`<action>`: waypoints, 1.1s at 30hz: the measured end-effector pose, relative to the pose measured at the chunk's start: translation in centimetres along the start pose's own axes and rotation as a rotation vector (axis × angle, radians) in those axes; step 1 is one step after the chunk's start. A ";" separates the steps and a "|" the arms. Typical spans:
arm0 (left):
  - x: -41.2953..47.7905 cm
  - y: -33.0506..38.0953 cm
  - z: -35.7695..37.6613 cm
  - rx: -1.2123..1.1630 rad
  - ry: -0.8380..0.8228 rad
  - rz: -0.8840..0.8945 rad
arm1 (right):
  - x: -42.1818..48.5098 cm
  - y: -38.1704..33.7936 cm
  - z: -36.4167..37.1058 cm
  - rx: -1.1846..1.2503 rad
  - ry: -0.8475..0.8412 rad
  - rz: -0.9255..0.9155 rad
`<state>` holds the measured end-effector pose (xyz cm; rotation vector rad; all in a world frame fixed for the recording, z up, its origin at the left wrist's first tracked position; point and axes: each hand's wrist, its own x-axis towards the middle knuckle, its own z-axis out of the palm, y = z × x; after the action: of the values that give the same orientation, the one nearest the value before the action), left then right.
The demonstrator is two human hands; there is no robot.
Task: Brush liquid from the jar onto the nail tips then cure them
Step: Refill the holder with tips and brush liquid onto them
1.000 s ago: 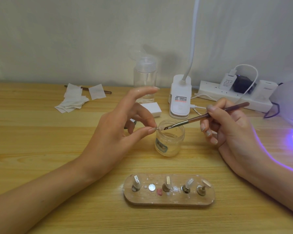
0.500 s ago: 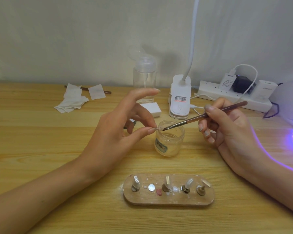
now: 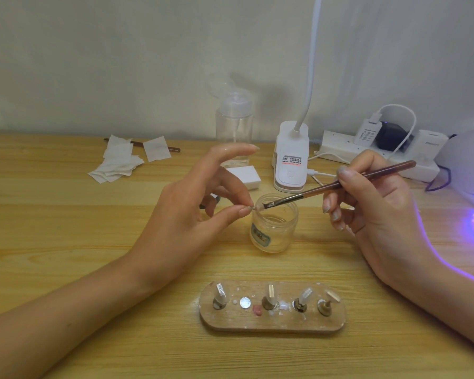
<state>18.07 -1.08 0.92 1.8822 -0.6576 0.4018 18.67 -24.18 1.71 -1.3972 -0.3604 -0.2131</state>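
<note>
**Head cam: framing check**

I have one feed, a wide-angle camera worn on the person's head. It looks forward and down across the wooden table (image 3: 52, 242) toward the wall (image 3: 121, 64), which fills the upper part of the frame. Both forearms enter from the lower corners. The left hand (image 3: 184, 214) and right hand (image 3: 378, 214) sit mid-frame. They are close enough that I can make out the nail tip (image 3: 255, 207) pinched in the left and the bristles of the brush (image 3: 340, 184) held in the right. The wooden nail holder (image 3: 285, 322) lies nearest the lens, low centre. The right edge crops the curing lamp (image 3: 465, 160).
</note>
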 end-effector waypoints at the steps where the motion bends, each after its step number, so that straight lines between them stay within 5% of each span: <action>1: 0.0 0.0 0.0 -0.002 0.000 0.001 | 0.0 0.0 0.0 -0.006 0.008 -0.002; 33: 0.0 -0.2 0.1 -0.071 -0.004 -0.072 | -0.2 -0.3 0.3 -0.020 -0.041 -0.100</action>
<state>18.18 -1.11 0.74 1.8345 -0.5974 0.3243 18.37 -23.94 1.91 -1.4064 -0.4642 -0.2711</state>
